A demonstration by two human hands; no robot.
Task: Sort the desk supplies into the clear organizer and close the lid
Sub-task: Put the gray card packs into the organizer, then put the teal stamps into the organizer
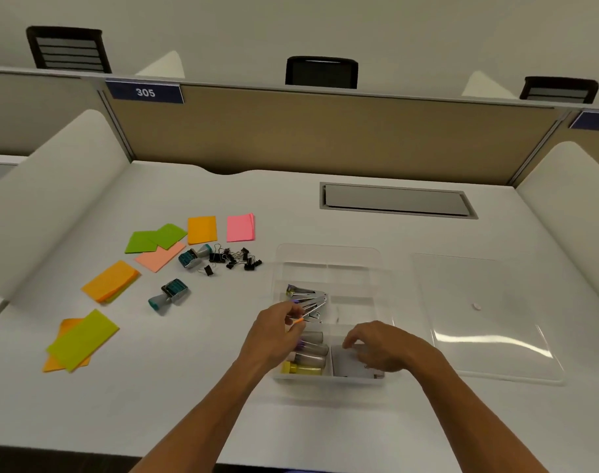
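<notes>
**Halfway through the sort, hands over the organizer**

My left hand [276, 331] hovers over the near-left part of the clear organizer [328, 254], its fingers pinching a thin orange-tipped piece just beside the metal staple removers [308, 300], which lie fanned in the middle-left compartment. My right hand [380, 346] hangs over the near-right compartment with fingers loosely curled above a grey-white box [351, 365]; I cannot tell whether it touches the box. Translucent tubes with a yellow one [303, 368] lie side by side in the near-left compartment, long axes running left to right.

What remains lies to the far left of both hands, so my left hand is the nearer one. The black binder clips [234, 259] sit in a loose heap, small, hard and glossy. Two teal-and-grey stampers [194, 257] [170, 295] lie on their sides, chunky and ridged. The sticky notes [202, 229], in green, orange and pink, are flat, thin, soft-edged pads scattered across the white counter [223, 404].

The lid [485, 319], a smooth clear sheet catching glare, lies flat just right of the organizer, nearer my right hand. The far compartments look open for the clips and notes.
</notes>
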